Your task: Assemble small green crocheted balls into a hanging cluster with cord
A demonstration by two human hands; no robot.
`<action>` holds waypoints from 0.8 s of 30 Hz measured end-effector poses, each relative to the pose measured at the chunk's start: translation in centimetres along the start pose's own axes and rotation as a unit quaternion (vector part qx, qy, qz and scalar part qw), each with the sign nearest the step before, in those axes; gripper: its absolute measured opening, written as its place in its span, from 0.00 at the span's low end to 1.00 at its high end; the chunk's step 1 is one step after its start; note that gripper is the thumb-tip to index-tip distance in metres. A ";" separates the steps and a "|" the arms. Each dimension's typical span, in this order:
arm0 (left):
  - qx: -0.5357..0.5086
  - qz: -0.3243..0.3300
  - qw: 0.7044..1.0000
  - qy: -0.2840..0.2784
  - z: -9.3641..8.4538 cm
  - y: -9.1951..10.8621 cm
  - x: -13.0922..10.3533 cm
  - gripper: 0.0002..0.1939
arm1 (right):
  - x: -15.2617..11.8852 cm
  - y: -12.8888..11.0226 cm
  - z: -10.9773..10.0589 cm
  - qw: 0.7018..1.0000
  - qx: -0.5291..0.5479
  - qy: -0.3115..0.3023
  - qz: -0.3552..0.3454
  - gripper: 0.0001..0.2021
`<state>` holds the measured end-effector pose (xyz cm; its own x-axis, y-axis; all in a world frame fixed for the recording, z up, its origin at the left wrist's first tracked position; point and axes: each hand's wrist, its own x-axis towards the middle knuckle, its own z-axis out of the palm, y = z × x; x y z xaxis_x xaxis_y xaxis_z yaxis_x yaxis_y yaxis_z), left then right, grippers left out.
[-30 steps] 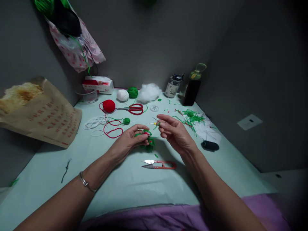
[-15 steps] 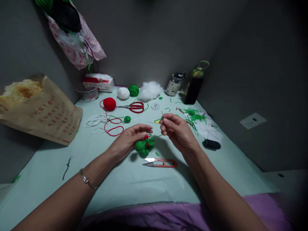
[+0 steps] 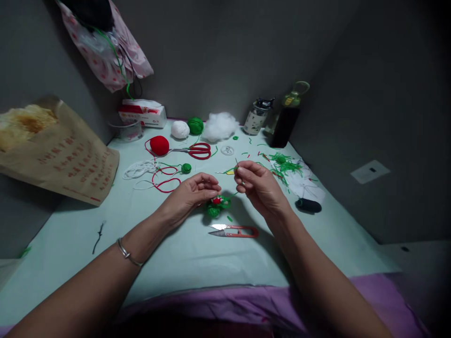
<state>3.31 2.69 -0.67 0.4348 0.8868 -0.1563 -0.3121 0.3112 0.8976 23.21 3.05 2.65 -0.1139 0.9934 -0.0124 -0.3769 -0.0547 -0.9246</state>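
Observation:
My left hand (image 3: 199, 190) is closed on a small crocheted piece (image 3: 214, 211), green with some red and white, partly hidden by my fingers. Between thumb and fingers of my right hand (image 3: 255, 180) is a thin needle (image 3: 236, 161), its tip pointing up. A strand of green yarn (image 3: 231, 194) runs from the crocheted piece toward my right hand. Just below both hands lie orange-handled thread snips (image 3: 246, 232), blades pointing left. Behind the hands rests a crochet hook (image 3: 229, 172) with a yellow grip.
Red-handled scissors (image 3: 200, 150), a red yarn ball (image 3: 159, 145), white stuffing (image 3: 220, 126) and a green yarn ball (image 3: 195, 125) sit farther back. Green yarn scraps (image 3: 287, 164) and a dark bottle (image 3: 286, 122) stand right. A paper bag (image 3: 81, 164) leans at left.
The crocheted piece has turned in my left hand, showing more red and white and less of its green round part. My right hand still holds the needle. The view has tilted slightly.

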 end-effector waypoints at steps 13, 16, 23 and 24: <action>0.219 0.078 0.972 0.001 1.6 -1.5 -0.5 0.13 | -0.4 -0.2 0.6 1.000 0.015 0.007 0.015 0.14; 0.234 0.105 0.966 0.019 2.1 -1.7 -0.6 0.20 | -0.7 -0.2 1.1 0.999 0.035 -0.018 0.033 0.14; 0.191 0.092 0.973 -0.091 2.3 -2.2 -0.8 0.18 | -1.8 -0.4 1.7 0.995 0.044 -0.086 0.040 0.12; 0.197 0.085 0.972 -0.097 2.3 -2.3 -0.8 0.17 | -1.9 -0.5 1.7 0.994 0.047 -0.088 0.035 0.12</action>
<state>5.62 0.49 -1.69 0.5685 0.8209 0.0549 -0.0623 -0.0236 0.9978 22.06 1.04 3.74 -0.2992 0.9542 -0.0017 -0.4454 -0.1413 -0.8841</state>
